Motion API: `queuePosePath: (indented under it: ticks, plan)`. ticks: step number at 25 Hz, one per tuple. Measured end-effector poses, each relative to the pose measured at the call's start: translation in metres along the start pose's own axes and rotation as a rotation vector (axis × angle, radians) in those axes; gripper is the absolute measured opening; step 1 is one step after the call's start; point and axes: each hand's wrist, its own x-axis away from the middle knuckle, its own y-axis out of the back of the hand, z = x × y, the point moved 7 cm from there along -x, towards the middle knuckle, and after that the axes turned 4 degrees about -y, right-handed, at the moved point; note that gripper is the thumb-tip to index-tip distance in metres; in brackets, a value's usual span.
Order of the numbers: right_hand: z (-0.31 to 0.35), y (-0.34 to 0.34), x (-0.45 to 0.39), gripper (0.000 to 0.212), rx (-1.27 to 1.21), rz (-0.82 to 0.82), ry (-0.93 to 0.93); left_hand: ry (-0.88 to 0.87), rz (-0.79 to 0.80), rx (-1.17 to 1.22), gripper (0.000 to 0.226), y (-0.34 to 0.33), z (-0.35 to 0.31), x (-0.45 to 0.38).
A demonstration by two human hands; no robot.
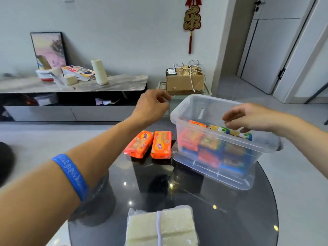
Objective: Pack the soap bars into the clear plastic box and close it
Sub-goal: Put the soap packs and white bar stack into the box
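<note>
Two orange soap bars (148,144) left on bench (230,210): light, stiff, slick wrap — pinch long sides. Both hands' fingers loosely curled, empty.

Two orange plastic-wrapped soap bars (138,146) (161,147) carry yellow panels and pale print. The clear plastic box (218,176) shows orange, red, blue and green wrappers through its colourless walls. The round table top of glossy black glass (230,210) is dotted with bright reflections. A pale cream-white block in clear wrap (177,226) bears a white band down its middle. A blue rubber wristband (71,176) has lighter lettering. The red and gold wall ornament (192,20) ends in a red tassel.
</note>
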Motion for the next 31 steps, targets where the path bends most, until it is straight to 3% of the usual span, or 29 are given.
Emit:
queuePosePath:
  ticks: [2, 5, 7, 9, 11, 14, 17, 21, 27, 31]
  plan:
    - [0.027, 0.007, 0.007, 0.017, -0.089, -0.157, 0.068, 0.053, 0.012, -0.082, 0.025, 0.014, 0.033, 0.024]
    - [0.089, -0.005, 0.027, 0.017, -0.016, -0.369, 0.211, 0.144, 0.056, -0.193, 0.023, 0.014, 0.077, 0.055]
    - [0.126, -0.029, 0.04, 0.017, -0.113, -0.429, 0.295, 0.187, 0.089, -0.275, 0.028, 0.01, 0.099, 0.07]
    - [0.155, -0.074, 0.044, 0.017, -0.066, -0.391, 0.369, 0.172, 0.16, -0.38, 0.04, 0.0, 0.114, 0.08]
    - [0.165, -0.128, 0.033, 0.024, 0.159, -0.325, 0.354, 0.142, 0.284, -0.496, 0.052, -0.015, 0.124, 0.085]
    - [0.145, -0.186, -0.004, 0.036, 0.405, -0.196, 0.155, 0.178, 0.416, -0.582, 0.065, -0.033, 0.144, 0.09]
    - [0.121, -0.221, -0.036, 0.05, 0.51, -0.116, -0.004, 0.181, 0.342, -0.504, 0.048, -0.041, 0.159, 0.089]
    - [0.12, -0.23, -0.054, 0.053, 0.527, -0.221, -0.014, 0.198, 0.217, -0.423, 0.03, -0.041, 0.159, 0.078]
    - [0.125, -0.228, -0.037, 0.041, 0.5, -0.316, 0.103, 0.159, 0.23, -0.433, 0.032, -0.038, 0.156, 0.078]
    - [0.115, -0.227, -0.009, 0.047, 0.496, -0.327, 0.134, 0.146, 0.25, -0.489, 0.039, -0.026, 0.146, 0.102]
